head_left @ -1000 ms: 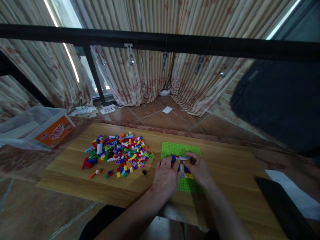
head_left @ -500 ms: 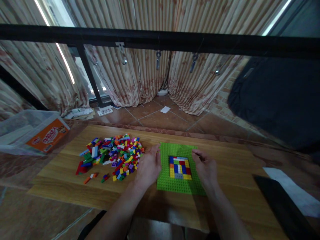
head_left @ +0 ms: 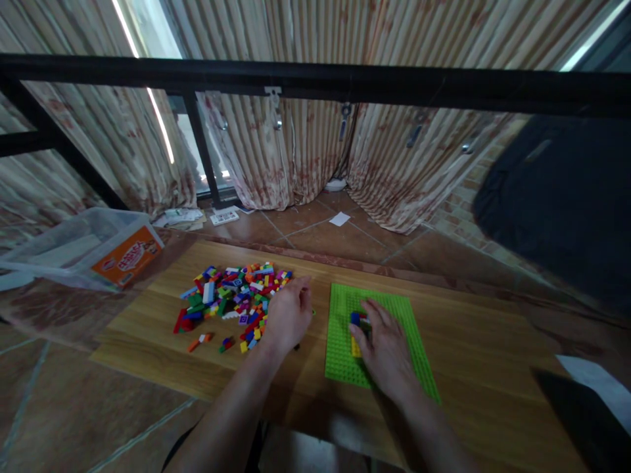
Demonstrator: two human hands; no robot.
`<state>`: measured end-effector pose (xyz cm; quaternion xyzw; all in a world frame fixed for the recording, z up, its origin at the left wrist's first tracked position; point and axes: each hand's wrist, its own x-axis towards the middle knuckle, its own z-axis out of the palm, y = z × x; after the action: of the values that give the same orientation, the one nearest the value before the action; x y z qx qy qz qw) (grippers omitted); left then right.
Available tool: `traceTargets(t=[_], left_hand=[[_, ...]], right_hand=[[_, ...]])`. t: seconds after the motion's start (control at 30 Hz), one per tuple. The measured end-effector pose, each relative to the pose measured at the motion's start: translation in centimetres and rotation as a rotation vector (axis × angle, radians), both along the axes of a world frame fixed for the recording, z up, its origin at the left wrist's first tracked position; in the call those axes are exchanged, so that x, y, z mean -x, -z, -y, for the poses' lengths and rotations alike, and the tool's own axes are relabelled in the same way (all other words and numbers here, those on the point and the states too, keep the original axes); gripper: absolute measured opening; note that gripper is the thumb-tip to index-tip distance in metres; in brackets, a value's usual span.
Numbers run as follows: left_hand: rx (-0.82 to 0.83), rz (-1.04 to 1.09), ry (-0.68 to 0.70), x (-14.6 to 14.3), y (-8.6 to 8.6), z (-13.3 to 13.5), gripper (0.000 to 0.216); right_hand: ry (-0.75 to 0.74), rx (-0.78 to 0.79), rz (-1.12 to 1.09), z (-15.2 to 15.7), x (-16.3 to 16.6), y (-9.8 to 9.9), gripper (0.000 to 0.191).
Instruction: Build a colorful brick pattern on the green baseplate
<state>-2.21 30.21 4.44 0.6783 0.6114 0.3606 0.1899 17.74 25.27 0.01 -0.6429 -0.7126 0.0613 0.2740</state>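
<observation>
1. Picking from the edge of the brick pile point(head_left: 217, 309), on the left of the wooden table point(head_left: 468, 341), should stop other bricks tumbling.
2. The left hand point(head_left: 288, 312) is at the pile's right side, fingers curled. I can't tell if it holds a brick. A soft pinch on a brick's sides works best.
3. The flat brick patch point(head_left: 355, 348) sits on the green plate point(head_left: 340, 341), mostly hidden. Line up bumps before pushing straight down.
4. The right hand point(head_left: 387, 348) is over the patch, thumb and fingers spread apart. Light, even fingers should keep the plate from sliding.
</observation>
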Motion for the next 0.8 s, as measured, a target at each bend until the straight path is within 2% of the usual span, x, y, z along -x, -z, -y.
traceTargets(t=[0.17, 0.37, 0.6, 0.8], left_hand=[[0.013, -0.005, -0.054, 1.7, -0.1, -0.8, 0.031], [0.02, 0.007, -0.1, 3.0, 0.1, -1.1, 0.03], [0.122, -0.114, 0.093, 2.6, 0.2, -0.3, 0.045], [0.124, -0.207, 0.13, 1.4, -0.1, 0.7, 0.044]], right_hand=[[-0.026, 0.092, 0.216, 0.3, 1.1, 0.8, 0.053], [0.003, 0.099, 0.245, 0.3, 1.2, 1.1, 0.055], [0.008, 0.071, 0.265, 0.2, 1.1, 1.3, 0.056], [0.012, 0.038, 0.281, 0.2, 1.0, 1.9, 0.055]])
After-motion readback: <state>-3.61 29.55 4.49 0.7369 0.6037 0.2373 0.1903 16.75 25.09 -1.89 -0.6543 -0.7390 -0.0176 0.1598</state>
